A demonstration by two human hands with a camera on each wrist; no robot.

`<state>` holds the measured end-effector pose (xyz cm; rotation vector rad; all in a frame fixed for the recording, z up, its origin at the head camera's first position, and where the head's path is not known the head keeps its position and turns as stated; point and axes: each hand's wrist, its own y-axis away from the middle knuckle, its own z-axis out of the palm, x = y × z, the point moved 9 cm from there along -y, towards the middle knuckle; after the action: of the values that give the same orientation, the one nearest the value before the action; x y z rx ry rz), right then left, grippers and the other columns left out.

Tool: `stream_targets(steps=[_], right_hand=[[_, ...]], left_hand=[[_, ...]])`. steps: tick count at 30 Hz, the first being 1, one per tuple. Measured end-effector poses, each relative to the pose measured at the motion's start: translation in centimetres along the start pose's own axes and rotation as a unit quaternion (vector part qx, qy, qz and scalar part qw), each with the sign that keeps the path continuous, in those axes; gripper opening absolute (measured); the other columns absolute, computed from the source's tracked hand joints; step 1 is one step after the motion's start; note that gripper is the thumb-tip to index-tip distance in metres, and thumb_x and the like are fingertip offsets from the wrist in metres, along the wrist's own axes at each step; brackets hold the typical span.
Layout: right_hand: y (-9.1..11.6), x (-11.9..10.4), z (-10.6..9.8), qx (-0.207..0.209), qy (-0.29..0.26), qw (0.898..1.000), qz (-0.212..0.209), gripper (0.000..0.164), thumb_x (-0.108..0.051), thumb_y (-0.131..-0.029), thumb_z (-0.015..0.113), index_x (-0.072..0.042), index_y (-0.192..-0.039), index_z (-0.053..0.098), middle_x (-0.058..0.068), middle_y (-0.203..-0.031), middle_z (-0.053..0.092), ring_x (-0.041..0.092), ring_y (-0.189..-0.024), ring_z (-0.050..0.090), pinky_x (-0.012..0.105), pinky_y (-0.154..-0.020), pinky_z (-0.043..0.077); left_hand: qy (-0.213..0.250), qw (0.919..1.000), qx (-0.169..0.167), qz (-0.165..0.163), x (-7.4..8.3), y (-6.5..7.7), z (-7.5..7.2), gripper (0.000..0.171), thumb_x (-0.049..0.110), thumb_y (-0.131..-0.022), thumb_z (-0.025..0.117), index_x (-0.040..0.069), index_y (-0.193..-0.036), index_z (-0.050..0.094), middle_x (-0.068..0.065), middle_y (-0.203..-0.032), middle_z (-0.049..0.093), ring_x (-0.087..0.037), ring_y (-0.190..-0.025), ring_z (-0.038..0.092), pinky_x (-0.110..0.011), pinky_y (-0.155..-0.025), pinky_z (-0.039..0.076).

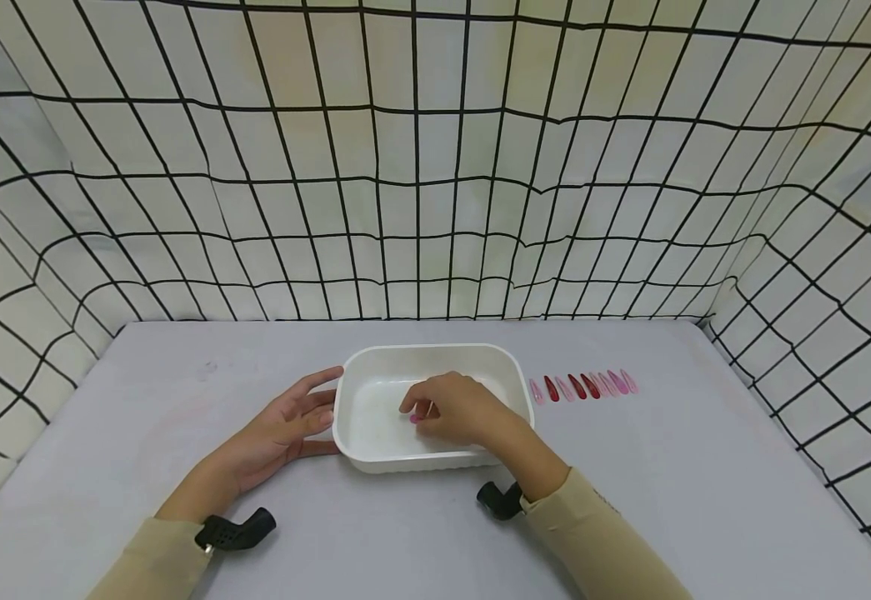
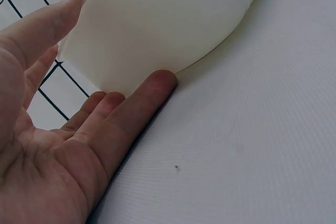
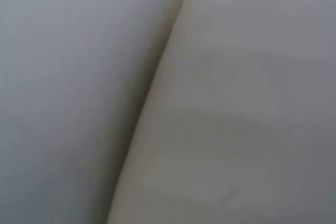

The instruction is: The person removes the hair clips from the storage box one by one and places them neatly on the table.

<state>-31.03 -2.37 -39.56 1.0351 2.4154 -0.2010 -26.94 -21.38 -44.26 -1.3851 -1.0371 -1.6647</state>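
A white plastic tray (image 1: 435, 463) stands on the table in the head view. My left hand (image 1: 285, 429) rests against its left end with fingers spread and fairly straight. In the left wrist view, the fingertips (image 2: 163, 80) touch the outer wall of the tray (image 2: 157, 24) low down by the table. My right hand (image 1: 458, 408) reaches into the tray over its front right side, fingers bent down. Between its thumb and fingertips it pinches a pink hair clip (image 1: 416, 418), mostly hidden by the fingers. The right wrist view shows only tray wall (image 3: 226, 108) and table, no fingers.
Right of the tray, several snap hair clips (image 1: 583, 386) in pinks and reds lie side by side in a slanting row. A black wire grid (image 1: 416, 208) encloses the white table (image 1: 375, 533) at the back and both sides.
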Motion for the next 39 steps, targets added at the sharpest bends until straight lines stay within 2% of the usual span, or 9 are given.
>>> stream_targets(steps=[10,19,27,32,39], right_hand=[[0.4,0.1,0.3,-0.016,0.032,0.999,0.014,0.024,-0.009,-0.086,0.071,-0.025,-0.104,0.073,-0.013,-0.079,0.061,0.006,-0.076,0.056,0.023,-0.070,0.047],[0.6,0.4,0.3,-0.016,0.065,0.998,0.020,0.030,-0.001,-0.083,0.064,-0.025,-0.100,0.074,-0.011,-0.081,0.059,0.008,-0.078,0.055,0.024,-0.070,0.046],[0.6,0.1,-0.5,-0.002,0.052,0.999,0.004,0.022,-0.006,-0.089,0.068,-0.024,-0.100,0.075,-0.013,-0.080,0.063,0.007,-0.076,0.056,0.023,-0.070,0.047],[0.7,-0.1,-1.4,0.017,0.033,0.999,-0.002,0.024,-0.004,-0.090,0.068,-0.023,-0.103,0.075,-0.014,-0.084,0.066,0.008,-0.079,0.057,0.023,-0.073,0.049],[0.8,-0.3,-2.6,0.051,-0.008,0.999,-0.006,0.021,-0.008,-0.091,0.068,-0.020,-0.106,0.075,-0.013,-0.087,0.066,0.009,-0.074,0.059,0.024,-0.067,0.051]], left_hand=[[-0.001,1.0000,0.000,0.003,0.0,0.0,0.0,0.063,0.010,-0.103,0.053,0.027,-0.157,0.024,-0.015,-0.161,0.024,-0.027,-0.127,0.057,-0.050,-0.099,0.053],[0.021,0.9993,-0.026,0.019,0.2,0.1,0.3,0.063,0.007,-0.104,0.050,0.024,-0.158,0.022,-0.018,-0.161,0.024,-0.030,-0.129,0.055,-0.051,-0.101,0.052],[0.023,0.9991,-0.029,0.021,0.4,0.1,0.4,0.063,0.006,-0.104,0.049,0.024,-0.158,0.021,-0.019,-0.161,0.024,-0.031,-0.129,0.055,-0.051,-0.101,0.052],[0.017,0.9995,-0.021,0.016,0.4,0.1,0.3,0.063,0.007,-0.104,0.050,0.024,-0.158,0.022,-0.018,-0.160,0.024,-0.030,-0.128,0.056,-0.051,-0.101,0.052],[0.009,0.9998,-0.015,0.013,0.3,0.2,0.2,0.064,0.010,-0.104,0.052,0.024,-0.158,0.021,-0.020,-0.161,0.022,-0.027,-0.128,0.057,-0.051,-0.100,0.053]])
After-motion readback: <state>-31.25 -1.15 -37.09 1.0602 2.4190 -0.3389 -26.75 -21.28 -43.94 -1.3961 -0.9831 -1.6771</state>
